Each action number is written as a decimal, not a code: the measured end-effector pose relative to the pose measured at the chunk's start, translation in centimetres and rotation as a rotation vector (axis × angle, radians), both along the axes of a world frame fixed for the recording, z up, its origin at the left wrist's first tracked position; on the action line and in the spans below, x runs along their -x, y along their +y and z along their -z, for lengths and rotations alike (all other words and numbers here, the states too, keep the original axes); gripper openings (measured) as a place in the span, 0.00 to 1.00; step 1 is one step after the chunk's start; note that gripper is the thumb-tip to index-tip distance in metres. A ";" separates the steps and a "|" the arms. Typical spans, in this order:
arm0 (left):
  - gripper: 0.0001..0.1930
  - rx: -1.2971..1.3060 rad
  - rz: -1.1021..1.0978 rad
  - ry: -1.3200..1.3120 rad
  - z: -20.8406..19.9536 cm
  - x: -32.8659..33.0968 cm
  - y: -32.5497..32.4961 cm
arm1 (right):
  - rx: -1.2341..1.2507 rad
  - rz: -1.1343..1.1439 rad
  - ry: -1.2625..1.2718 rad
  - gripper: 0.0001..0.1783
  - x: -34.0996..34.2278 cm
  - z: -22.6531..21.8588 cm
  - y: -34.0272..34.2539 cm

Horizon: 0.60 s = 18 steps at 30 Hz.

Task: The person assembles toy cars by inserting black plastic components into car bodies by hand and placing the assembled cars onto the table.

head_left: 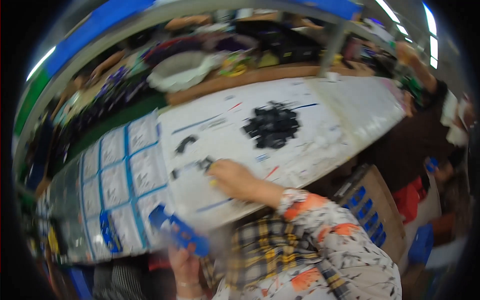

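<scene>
Cloth in yellow, black and grey plaid (265, 245) covers the person's front at the lower middle of the frame, beside a white sleeve with orange print (345, 235). Just left of it, the left hand (185, 265) has its grip closed around a long blue piece (182, 232), tilted and blurred, over the near edge of the white surface (220, 197). Another blue piece (109, 232) lies on the white sheets with blue borders (116, 184) at the left. Lower right, a tan tray (392, 225) carries a row of blue parts (371, 222).

Mid-frame, the right hand (232, 177) reaches left, fingertips at a small dark piece (205, 163); I cannot tell whether its grip is closed on it. Beyond lie a curved black piece (186, 144) and, right of that, a heap of black strips (272, 125). Farthest back, upper middle, stands a pale scalloped basin (181, 71).
</scene>
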State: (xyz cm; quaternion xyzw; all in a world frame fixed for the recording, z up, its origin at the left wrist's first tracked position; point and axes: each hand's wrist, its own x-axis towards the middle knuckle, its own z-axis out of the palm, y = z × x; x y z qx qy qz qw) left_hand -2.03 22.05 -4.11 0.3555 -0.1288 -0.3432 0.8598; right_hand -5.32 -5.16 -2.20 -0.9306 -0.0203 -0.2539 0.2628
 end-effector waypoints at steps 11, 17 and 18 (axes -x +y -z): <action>0.28 -0.095 0.010 -0.073 0.4 -0.9 0.0 | -0.070 0.261 0.214 0.11 -2.0 0.5 0.6; 0.28 -0.092 -0.038 -0.051 0.1 -1.4 -0.5 | -0.099 0.233 0.143 0.13 -0.7 0.8 -0.3; 0.28 -0.090 -0.034 -0.052 0.1 -1.4 -0.7 | -0.186 0.259 0.095 0.13 -0.6 1.6 -0.6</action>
